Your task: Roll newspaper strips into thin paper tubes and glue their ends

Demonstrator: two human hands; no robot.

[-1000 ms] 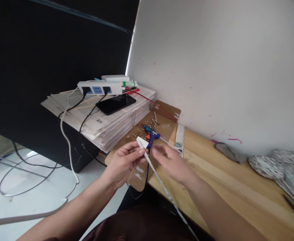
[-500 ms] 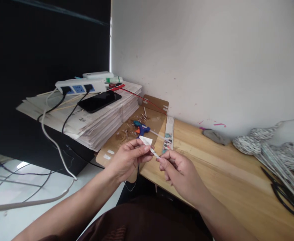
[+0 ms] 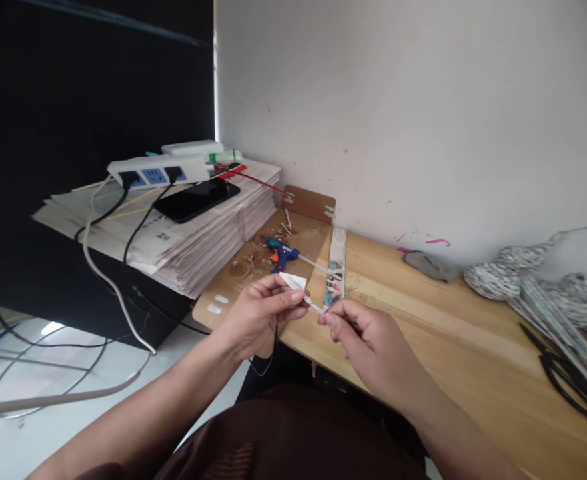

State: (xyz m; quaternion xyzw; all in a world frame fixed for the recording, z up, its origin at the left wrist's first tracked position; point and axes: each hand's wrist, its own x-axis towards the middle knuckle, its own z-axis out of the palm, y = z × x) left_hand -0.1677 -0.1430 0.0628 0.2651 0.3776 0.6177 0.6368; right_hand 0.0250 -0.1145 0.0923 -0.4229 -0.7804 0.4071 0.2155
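Note:
A small strip of printed paper, rolled or twisted narrow, stretches between my two hands. My left hand pinches its left end, where a white paper corner sticks up above the fingers. The thumb and forefinger of my right hand are closed on the strip's other end. Just beyond my left hand a blue glue gun with an orange trigger lies on a brown cardboard sheet, a glue stick poking out of its back. Behind my right hand lies a flat folded newspaper strip.
To the left, a newspaper stack carries a phone and a power strip, with cables hanging off it. At right on the wooden table are scissors, paper sticks, wound paper cord and a grey object.
My right hand has moved slightly right, away from my left hand, and more of the paper strip shows between them. The left hand keeps its pinch.

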